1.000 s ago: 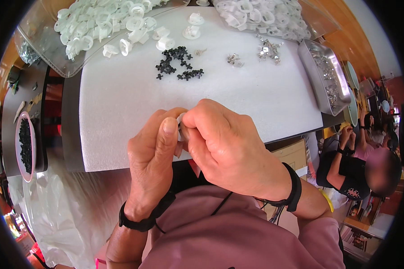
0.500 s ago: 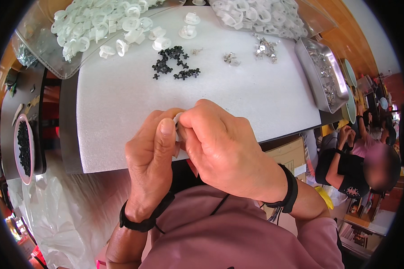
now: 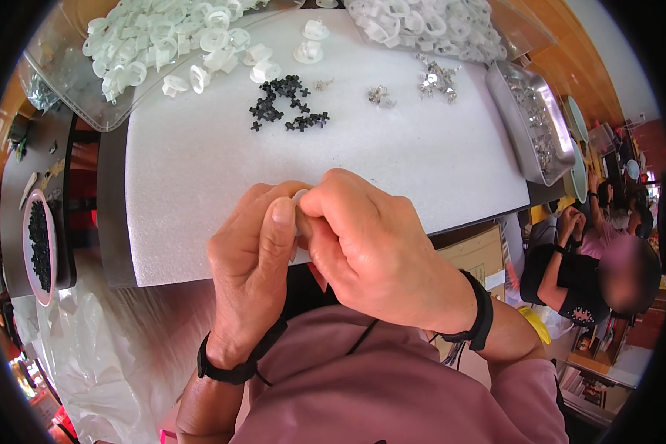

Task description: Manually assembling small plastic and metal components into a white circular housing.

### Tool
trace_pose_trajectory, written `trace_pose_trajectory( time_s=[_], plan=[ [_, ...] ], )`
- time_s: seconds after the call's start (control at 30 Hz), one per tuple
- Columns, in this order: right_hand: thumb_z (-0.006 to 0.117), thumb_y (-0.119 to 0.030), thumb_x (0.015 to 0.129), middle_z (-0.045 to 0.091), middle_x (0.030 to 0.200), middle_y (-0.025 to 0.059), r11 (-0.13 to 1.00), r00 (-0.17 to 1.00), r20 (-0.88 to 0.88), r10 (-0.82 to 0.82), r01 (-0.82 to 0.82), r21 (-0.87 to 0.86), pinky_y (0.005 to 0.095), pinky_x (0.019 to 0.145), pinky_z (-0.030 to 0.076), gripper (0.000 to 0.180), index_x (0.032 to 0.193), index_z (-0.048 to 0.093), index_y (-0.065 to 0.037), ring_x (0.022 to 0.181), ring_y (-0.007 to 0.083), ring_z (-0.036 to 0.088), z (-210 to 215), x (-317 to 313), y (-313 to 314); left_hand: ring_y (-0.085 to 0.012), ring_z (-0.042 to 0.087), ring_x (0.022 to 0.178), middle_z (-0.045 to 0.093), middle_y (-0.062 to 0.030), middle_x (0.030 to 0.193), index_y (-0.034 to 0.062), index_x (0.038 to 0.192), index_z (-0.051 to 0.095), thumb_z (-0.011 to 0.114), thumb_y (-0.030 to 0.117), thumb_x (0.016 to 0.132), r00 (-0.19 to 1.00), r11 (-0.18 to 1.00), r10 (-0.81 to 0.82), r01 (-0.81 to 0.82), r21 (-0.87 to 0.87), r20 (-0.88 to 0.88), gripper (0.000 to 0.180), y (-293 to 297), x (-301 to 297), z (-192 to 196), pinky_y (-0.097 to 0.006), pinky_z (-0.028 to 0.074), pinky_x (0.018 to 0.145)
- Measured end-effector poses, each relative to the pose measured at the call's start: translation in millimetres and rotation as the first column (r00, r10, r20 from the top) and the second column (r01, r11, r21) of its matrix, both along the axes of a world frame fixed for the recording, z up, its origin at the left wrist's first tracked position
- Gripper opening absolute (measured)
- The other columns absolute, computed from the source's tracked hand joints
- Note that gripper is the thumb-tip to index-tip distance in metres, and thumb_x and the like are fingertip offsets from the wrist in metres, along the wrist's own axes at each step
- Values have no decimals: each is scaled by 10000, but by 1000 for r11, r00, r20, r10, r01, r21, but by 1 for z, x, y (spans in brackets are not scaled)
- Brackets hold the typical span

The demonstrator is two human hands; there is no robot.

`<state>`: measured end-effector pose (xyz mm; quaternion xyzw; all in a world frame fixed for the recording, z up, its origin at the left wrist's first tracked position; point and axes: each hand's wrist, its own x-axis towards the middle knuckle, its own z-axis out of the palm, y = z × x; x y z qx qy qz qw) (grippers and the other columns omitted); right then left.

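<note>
My left hand [image 3: 253, 248] and my right hand [image 3: 370, 248] meet over the near edge of a white foam sheet [image 3: 200, 185]. Between them they pinch a small white plastic part [image 3: 300, 197], mostly covered by my fingers. The left thumb lies along its near side, while the right thumb and forefinger close on it from the right. Whatever else sits inside the grip is hidden. Beyond my hands, small black cross-shaped pieces [image 3: 268, 111] lie in a loose cluster. Small metal pieces [image 3: 438, 80] are heaped farther right.
A clear tray [image 3: 111, 111] heaped with white ringed plastic parts [image 3: 163, 37] stands far left. A bag of similar parts [image 3: 429, 29] lies at the back. On the right is a metal tray [image 3: 507, 111]; left, a bowl of black pieces [image 3: 40, 248]. A co-worker [image 3: 570, 274] sits right.
My hands stay together on the white part, with slight finger movement. The part now shows less between the fingertips. The pieces on the foam sheet lie as before.
</note>
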<state>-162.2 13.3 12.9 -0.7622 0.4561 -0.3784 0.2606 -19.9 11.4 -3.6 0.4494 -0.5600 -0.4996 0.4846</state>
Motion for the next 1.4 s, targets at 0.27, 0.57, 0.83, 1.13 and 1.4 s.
trace_pose_trajectory(
  time_s=[0.27,0.57,0.83,1.13,1.4],
  plan=[
    [572,99,815,495,707,96,1000,1000,15,-17,17,-11,326,455,426,177,904,471,-17,529,217,568,-5,-5,-2,-53,418,696,533,21,828,-37,1044,639,455,255,992,998,1000,0,-1,26,59,349,1,-1,1,-209,340,611],
    [656,-8,802,540,722,53,989,993,116,-29,11,147,235,459,438,234,977,501,-5,506,115,539,11,-17,2,-48,490,679,585,-6,824,4,1090,602,488,164,972,990,993,37,-21,116,-138,230,4,1,3,-204,400,590],
    [651,-58,787,537,700,59,993,998,-12,64,-62,104,264,450,437,252,981,505,10,514,146,535,6,-17,-8,-33,473,676,590,3,836,25,1077,570,471,172,986,988,999,-43,45,9,-148,199,2,4,-7,-197,408,600],
    [629,-75,803,530,735,108,1000,995,-99,28,-27,10,336,500,477,225,931,464,10,575,245,580,-4,-7,-8,-37,492,718,590,-1,875,19,1083,564,471,213,1006,991,1000,-10,9,-6,-136,229,3,2,-4,-195,423,634],
    [614,-80,808,514,748,132,1000,984,-175,-18,14,-28,369,488,467,231,928,436,6,580,317,567,-1,-3,-4,-68,482,855,568,-8,940,26,1069,559,498,258,989,990,999,-12,18,44,-141,253,7,2,-2,-231,394,780]
  ],
)
